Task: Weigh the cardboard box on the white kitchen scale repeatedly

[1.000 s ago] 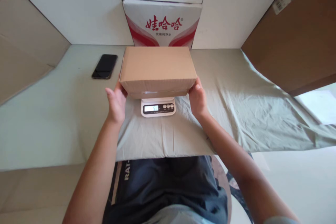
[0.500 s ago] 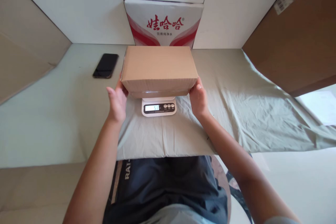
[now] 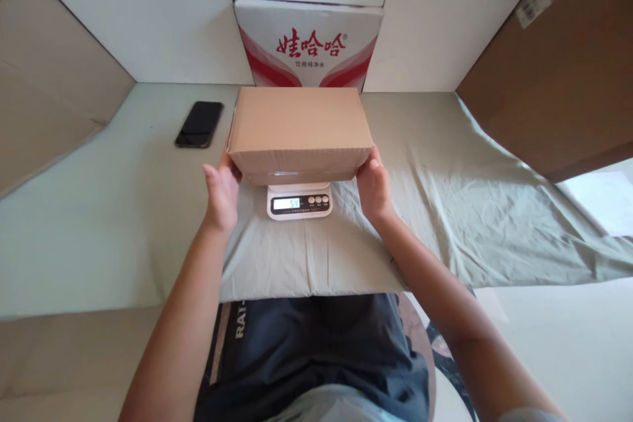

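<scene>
A brown cardboard box [image 3: 299, 120] is over a white digital scale [image 3: 299, 212], hiding the weighing plate. Below the box's front edge the scale's lit display and its buttons show; the display seems to read 54. My left hand [image 3: 222, 196] holds the box's left side, thumb out and fingers partly hidden behind the box. On the opposite side, my right hand [image 3: 374, 188] grips the lower right corner, its fingertips mostly out of sight. Whether the box rests fully on the plate cannot be seen.
A black smartphone [image 3: 200, 124] lies left of the box on the pale green cloth [image 3: 148, 211]. Behind stands a white and red printed carton [image 3: 310, 46] among white panels. Large cardboard sheets [image 3: 554, 72] flank the table on the right and left.
The number on the scale's display has gone from about 51 to about 54. Both hands and the box look almost unmoved.
</scene>
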Action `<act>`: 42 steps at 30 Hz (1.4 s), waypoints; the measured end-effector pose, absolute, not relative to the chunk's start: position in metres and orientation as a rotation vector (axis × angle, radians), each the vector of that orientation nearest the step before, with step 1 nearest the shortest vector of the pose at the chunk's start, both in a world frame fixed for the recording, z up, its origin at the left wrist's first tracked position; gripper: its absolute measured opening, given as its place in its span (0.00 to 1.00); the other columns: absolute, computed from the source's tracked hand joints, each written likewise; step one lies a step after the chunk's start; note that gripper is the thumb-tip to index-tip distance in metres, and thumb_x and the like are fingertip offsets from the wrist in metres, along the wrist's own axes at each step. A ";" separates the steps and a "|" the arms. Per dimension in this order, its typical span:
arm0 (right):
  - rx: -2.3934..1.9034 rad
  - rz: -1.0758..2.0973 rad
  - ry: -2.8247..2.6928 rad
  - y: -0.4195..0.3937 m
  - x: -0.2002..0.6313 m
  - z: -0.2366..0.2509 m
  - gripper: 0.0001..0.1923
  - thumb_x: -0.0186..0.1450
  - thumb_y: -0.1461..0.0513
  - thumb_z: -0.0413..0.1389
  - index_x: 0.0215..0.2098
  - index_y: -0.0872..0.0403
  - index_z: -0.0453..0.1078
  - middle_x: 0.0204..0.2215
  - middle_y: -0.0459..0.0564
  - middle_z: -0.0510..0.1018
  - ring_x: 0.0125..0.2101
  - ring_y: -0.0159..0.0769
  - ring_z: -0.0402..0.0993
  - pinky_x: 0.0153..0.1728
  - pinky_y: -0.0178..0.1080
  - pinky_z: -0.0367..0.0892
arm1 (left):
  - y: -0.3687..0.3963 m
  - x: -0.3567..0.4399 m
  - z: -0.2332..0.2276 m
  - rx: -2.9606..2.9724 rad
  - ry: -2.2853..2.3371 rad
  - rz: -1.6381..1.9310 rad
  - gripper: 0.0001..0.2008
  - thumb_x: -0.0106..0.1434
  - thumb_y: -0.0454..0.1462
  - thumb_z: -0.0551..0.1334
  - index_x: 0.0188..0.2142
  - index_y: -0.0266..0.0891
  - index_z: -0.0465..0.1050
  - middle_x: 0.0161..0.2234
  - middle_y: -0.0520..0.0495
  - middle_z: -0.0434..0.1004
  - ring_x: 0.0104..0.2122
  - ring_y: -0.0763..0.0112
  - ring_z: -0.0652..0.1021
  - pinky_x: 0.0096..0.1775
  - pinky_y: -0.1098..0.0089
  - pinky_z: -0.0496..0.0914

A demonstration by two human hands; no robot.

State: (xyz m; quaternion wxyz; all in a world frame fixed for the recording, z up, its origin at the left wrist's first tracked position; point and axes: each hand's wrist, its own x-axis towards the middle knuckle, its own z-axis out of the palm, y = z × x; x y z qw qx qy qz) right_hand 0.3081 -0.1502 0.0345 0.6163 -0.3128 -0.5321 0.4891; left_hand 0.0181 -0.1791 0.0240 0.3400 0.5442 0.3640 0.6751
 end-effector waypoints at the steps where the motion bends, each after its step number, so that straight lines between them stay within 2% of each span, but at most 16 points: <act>1: -0.716 1.123 -1.228 -0.149 0.309 0.033 0.34 0.69 0.34 0.60 0.66 0.37 0.76 0.76 0.46 0.76 0.82 0.60 0.63 0.85 0.65 0.59 | -0.179 0.018 0.025 1.423 0.945 1.754 0.54 0.69 0.79 0.38 0.62 0.51 0.87 0.66 0.36 0.85 0.78 0.42 0.71 0.78 0.44 0.65; 6: -0.726 1.122 -1.243 -0.148 0.311 0.029 0.37 0.69 0.32 0.59 0.70 0.35 0.73 0.78 0.45 0.74 0.83 0.61 0.61 0.85 0.68 0.58 | -0.179 0.018 0.026 1.419 0.938 1.758 0.54 0.70 0.79 0.39 0.61 0.51 0.87 0.65 0.37 0.86 0.78 0.44 0.71 0.78 0.46 0.66; 13: -0.731 1.112 -1.244 -0.150 0.309 0.034 0.38 0.69 0.31 0.59 0.69 0.37 0.74 0.78 0.46 0.74 0.83 0.62 0.60 0.85 0.68 0.58 | -0.179 0.019 0.026 1.400 0.920 1.766 0.53 0.72 0.78 0.40 0.60 0.48 0.87 0.64 0.34 0.86 0.78 0.41 0.72 0.78 0.43 0.66; 26: -0.745 1.114 -1.239 -0.150 0.310 0.035 0.38 0.68 0.32 0.60 0.69 0.36 0.74 0.77 0.45 0.76 0.82 0.60 0.63 0.85 0.66 0.60 | -0.180 0.019 0.027 1.379 0.930 1.760 0.51 0.71 0.78 0.43 0.60 0.49 0.87 0.65 0.35 0.86 0.77 0.41 0.73 0.77 0.43 0.68; 34: -0.796 1.108 -1.261 -0.152 0.308 0.036 0.42 0.69 0.30 0.57 0.73 0.37 0.70 0.80 0.46 0.72 0.84 0.58 0.59 0.85 0.65 0.60 | -0.180 0.019 0.027 1.386 0.924 1.752 0.50 0.71 0.78 0.42 0.59 0.51 0.88 0.64 0.35 0.86 0.77 0.41 0.73 0.77 0.42 0.68; 42: -0.745 1.132 -1.229 -0.152 0.308 0.037 0.37 0.69 0.33 0.60 0.70 0.36 0.74 0.79 0.44 0.74 0.84 0.56 0.60 0.85 0.63 0.59 | -0.180 0.018 0.026 1.397 0.941 1.758 0.51 0.70 0.79 0.41 0.58 0.52 0.88 0.63 0.36 0.87 0.77 0.42 0.73 0.77 0.42 0.67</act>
